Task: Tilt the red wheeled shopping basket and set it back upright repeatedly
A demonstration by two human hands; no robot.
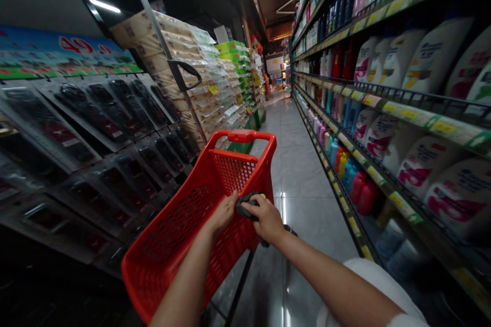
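A red plastic shopping basket (180, 225) on a wheeled frame stands tilted in front of me in a shop aisle. Both my hands meet over its near rim. My right hand (268, 219) is closed around a small dark object (247, 203) with a yellow-green spot. My left hand (223, 210) touches the same object from the left, fingers curled on it. The inside of the basket looks bare where it shows. A black pull handle (186, 75) on a metal rod rises from the basket's frame to the upper left.
Shelves of bottles and detergent jugs (418, 107) run along the right. On the left hang dark packaged goods (95, 127), with stacked tissue packs (199, 71) beyond. A grey tiled aisle floor (299, 163) leads ahead.
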